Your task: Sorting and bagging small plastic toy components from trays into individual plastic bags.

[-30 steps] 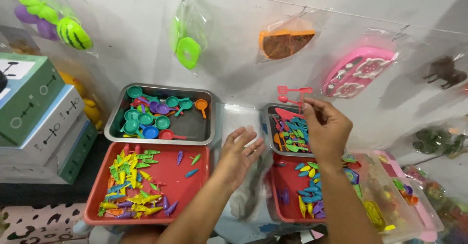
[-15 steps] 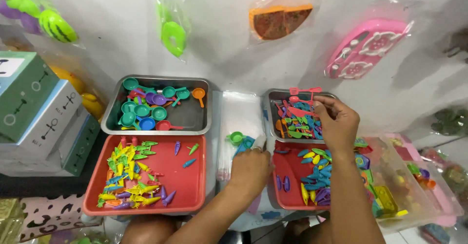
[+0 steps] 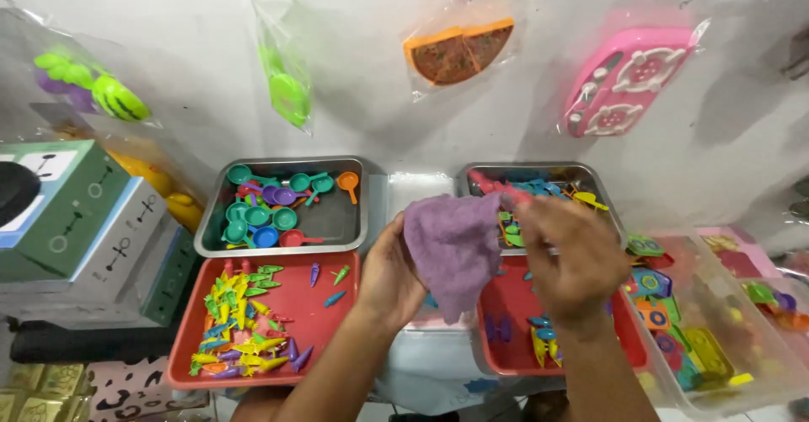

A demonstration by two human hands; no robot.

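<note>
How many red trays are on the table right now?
2. One red tray lies at the left, holding small colourful carrot-shaped pieces. The other red tray lies at the right, partly covered by the right hand and the purple cloth.

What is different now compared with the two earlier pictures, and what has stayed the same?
A purple cloth has come into view: both hands now hold it up between the trays. The left hand rose from the surface between the trays to grip its left edge. The right hand, which had reached into the right metal tray, now pinches the cloth's upper right edge. The left red tray and left metal tray kept their places.
</note>
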